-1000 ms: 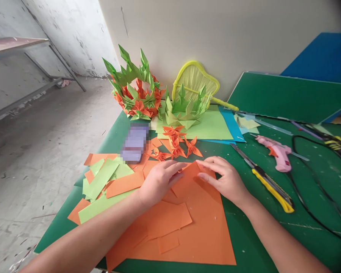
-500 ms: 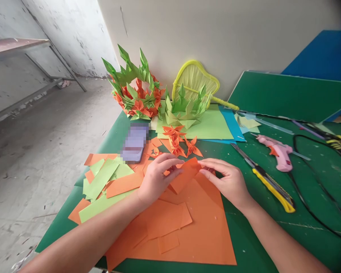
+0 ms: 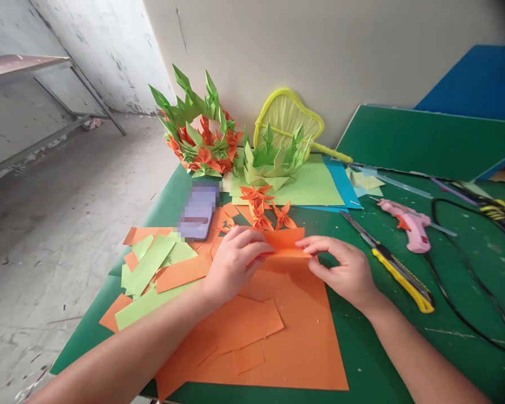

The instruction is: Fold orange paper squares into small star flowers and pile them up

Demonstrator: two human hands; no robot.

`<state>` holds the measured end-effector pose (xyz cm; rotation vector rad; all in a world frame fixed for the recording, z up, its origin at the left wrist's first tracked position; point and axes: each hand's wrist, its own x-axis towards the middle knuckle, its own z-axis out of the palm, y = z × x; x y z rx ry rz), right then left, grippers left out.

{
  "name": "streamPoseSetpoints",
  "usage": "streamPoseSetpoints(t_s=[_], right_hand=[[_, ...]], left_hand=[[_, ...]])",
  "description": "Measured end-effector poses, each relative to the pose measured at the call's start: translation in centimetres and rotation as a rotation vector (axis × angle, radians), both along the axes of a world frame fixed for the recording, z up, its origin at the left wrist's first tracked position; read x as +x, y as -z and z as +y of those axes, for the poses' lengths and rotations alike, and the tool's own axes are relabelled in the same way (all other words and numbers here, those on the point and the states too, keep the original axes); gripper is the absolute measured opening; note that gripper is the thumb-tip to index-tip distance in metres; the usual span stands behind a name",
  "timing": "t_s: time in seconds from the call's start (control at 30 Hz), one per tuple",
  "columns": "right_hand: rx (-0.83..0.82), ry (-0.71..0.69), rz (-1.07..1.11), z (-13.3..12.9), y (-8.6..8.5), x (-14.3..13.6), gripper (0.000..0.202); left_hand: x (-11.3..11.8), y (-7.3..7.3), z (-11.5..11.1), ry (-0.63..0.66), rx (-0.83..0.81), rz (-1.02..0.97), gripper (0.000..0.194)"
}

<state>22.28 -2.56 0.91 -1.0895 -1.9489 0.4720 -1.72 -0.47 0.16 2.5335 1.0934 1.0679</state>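
A folded piece of orange paper (image 3: 289,241) is held between my two hands, its crease running sideways. My left hand (image 3: 238,261) is closed on its left end, the fingertips partly out of sight behind the paper. Thumb and fingers of my right hand (image 3: 343,269) grip the right end. Beneath lies a large orange sheet (image 3: 303,348) with smaller orange pieces on it. Just beyond the paper sit several folded orange paper flowers (image 3: 261,210). Left of my left hand is a pile of green strips (image 3: 149,266) and orange strips (image 3: 183,273).
A yellow utility knife (image 3: 399,283) and a pink glue gun (image 3: 408,224) with a black cord lie to the right. Behind stand a green paper crown (image 3: 273,165), a green-and-orange crown (image 3: 202,151) and a yellow fan shape (image 3: 290,112). A phone (image 3: 200,210) lies at left.
The orange paper has turned from a slanted position to level, and its fold now shows along its length. My right hand has shifted slightly to the right and down with its end.
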Motion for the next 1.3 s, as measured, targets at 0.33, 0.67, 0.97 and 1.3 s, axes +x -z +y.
streamPoseSetpoints(t_s=[0.33,0.67,0.97,1.3], right_hand=[[-0.022,-0.270,-0.275,0.7,-0.1,1.3,0.007],[-0.074,-0.280,-0.293,0.6,0.3,1.0,0.016],[-0.104,-0.097,-0.268,0.1,1.1,-0.2,0.010],[-0.061,-0.099,-0.360,0.2,1.3,-0.2,0.015]], left_hand=[[-0.4,0.0,-0.6,0.149,-0.011,0.232,0.025],[0.0,-0.6,-0.7,0.197,-0.085,0.241,0.030],[0.3,-0.8,-0.9,0.018,-0.208,0.288,0.022],[0.0,0.2,-0.9,0.013,-0.224,0.326,0.025]])
